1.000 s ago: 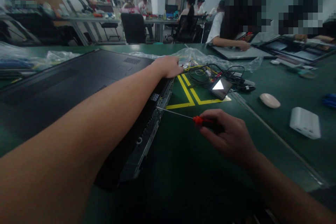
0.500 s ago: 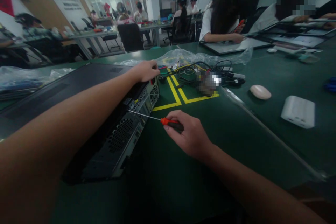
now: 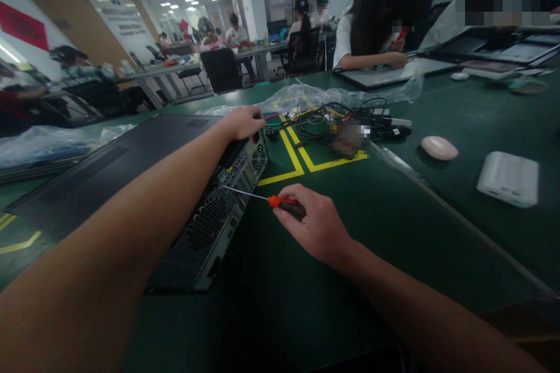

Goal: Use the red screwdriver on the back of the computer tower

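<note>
A black desktop computer case [image 3: 144,154] lies on its side, its metal back panel with vents and ports [image 3: 234,186] turned to the right. My left hand [image 3: 245,122] is closed over the top far corner of the case, its fingertips partly hidden. In my right hand [image 3: 312,215], closed around its orange and black handle, is a screwdriver [image 3: 284,205]. The thin shaft points left, and its tip meets the back panel near the slot covers. Whether the tip sits in a screw is too small to tell.
Tangled cables [image 3: 324,119] and clear plastic wrap [image 3: 297,93] lie behind the case. To the right are a pale oval mouse-like object [image 3: 440,148] and a white box-shaped device [image 3: 508,179]. Yellow tape [image 3: 284,176] marks the green table. Other people work across it.
The view has shifted slightly, and the case appears a little farther right. Both hands keep their grips, and the screwdriver tip stays at the back panel.
</note>
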`<move>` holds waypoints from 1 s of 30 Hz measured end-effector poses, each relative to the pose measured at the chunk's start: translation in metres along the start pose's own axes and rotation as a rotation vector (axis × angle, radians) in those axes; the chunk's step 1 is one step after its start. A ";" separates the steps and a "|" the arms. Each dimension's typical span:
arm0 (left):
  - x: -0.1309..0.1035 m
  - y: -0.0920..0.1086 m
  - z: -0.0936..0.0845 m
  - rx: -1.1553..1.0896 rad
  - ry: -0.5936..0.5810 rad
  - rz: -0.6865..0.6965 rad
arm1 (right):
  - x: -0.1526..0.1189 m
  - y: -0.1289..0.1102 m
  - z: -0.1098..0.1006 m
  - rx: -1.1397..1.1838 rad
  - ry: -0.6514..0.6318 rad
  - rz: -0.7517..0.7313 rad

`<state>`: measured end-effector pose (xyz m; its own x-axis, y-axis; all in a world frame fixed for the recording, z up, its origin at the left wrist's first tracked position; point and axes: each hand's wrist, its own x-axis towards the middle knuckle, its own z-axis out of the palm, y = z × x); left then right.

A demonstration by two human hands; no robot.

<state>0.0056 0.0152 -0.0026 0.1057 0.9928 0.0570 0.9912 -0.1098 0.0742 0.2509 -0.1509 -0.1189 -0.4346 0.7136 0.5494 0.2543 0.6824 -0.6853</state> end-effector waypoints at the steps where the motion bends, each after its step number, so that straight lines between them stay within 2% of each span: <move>1: 0.000 0.000 0.000 -0.007 0.004 0.002 | 0.000 0.000 -0.001 -0.002 0.011 0.000; 9: 0.001 -0.003 0.003 -0.015 0.027 -0.006 | 0.001 -0.002 -0.008 -0.010 0.073 0.005; 24: -0.002 0.000 0.002 -0.019 0.055 0.009 | 0.002 0.000 -0.001 0.001 0.049 -0.017; 30: 0.005 -0.005 0.005 -0.031 0.058 0.015 | 0.000 -0.001 0.000 -0.001 0.041 -0.010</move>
<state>0.0016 0.0208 -0.0078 0.1147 0.9866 0.1161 0.9865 -0.1269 0.1035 0.2506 -0.1515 -0.1186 -0.4016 0.7129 0.5749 0.2514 0.6895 -0.6793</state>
